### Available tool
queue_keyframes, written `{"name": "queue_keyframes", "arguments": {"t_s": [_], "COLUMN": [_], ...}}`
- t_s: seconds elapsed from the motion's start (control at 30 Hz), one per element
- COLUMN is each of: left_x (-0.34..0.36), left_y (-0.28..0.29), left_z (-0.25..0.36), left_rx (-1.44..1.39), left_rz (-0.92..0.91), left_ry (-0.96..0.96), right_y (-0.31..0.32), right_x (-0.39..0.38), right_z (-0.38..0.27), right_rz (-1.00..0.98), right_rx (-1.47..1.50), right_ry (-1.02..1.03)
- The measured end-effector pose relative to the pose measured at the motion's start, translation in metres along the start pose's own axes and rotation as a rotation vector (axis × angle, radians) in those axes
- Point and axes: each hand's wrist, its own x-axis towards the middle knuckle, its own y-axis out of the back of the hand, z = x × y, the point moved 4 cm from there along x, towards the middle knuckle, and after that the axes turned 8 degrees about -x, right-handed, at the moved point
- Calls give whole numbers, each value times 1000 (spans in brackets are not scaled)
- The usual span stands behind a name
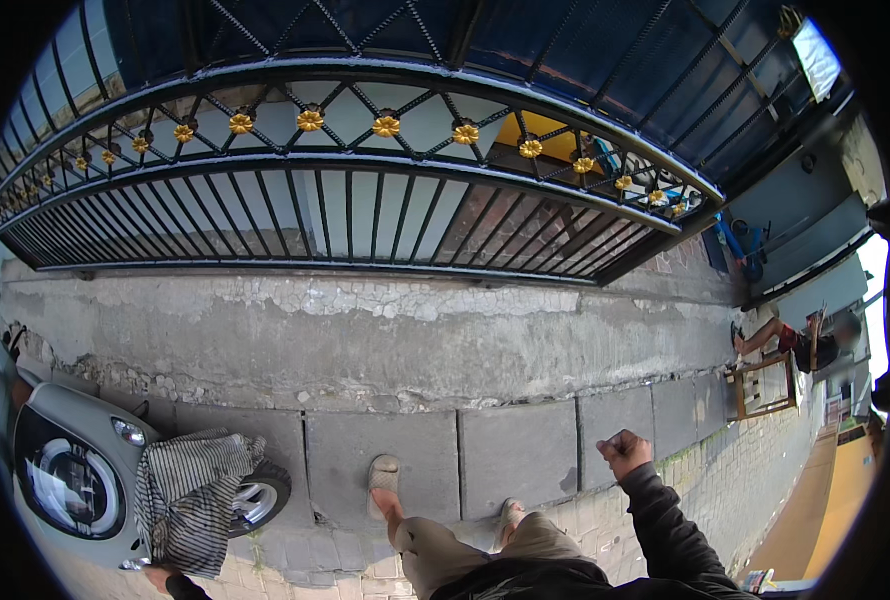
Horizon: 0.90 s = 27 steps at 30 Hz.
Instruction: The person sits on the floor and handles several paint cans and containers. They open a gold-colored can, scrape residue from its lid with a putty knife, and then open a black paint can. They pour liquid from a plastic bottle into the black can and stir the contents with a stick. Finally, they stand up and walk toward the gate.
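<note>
My left hand (156, 577) is at the lower left, closed on the lower end of a grey-and-white striped cloth (193, 480). The cloth spreads up from the hand, in front of a pale grey-green scooter (45, 425) with a round headlight, and hides part of its front wheel (263, 497). Part of the left hand is cut off from sight by the sleeve and cloth. My right hand (625, 453), in a dark sleeve, hangs in the air over the paving with its fingers curled in a fist; nothing shows in it.
Grey slabs (520, 450) run under my sandalled feet, beside a rough concrete strip (405, 340). A black metal gate (365, 215) with gold flowers stands ahead. At the far right a person (813, 345) sits near a wooden chair frame (765, 388).
</note>
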Motion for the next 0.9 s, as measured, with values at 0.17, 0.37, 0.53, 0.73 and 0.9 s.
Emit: {"name": "queue_keyframes", "arguments": {"t_s": [0.17,0.37,0.53,0.73,0.9], "left_x": [-81,-206,-366,-292,-252], "left_y": [18,52,112,251,261], "left_z": [6,77,227,269,262], "left_rx": [-216,-428,-1355,-835,-657], "left_rz": [68,-247,-330,65,-128], "left_ry": [-73,-156,-382,-83,-196], "right_y": [19,47,58,66,91], "right_x": [-34,-60,-86,-109,-100], "right_z": [10,79,169,349,460], "right_rz": [-1,13,-21,-168,-96], "right_rx": [93,168,415,241,244], "right_ry": [-6,-108,-48,-139,-290]}}
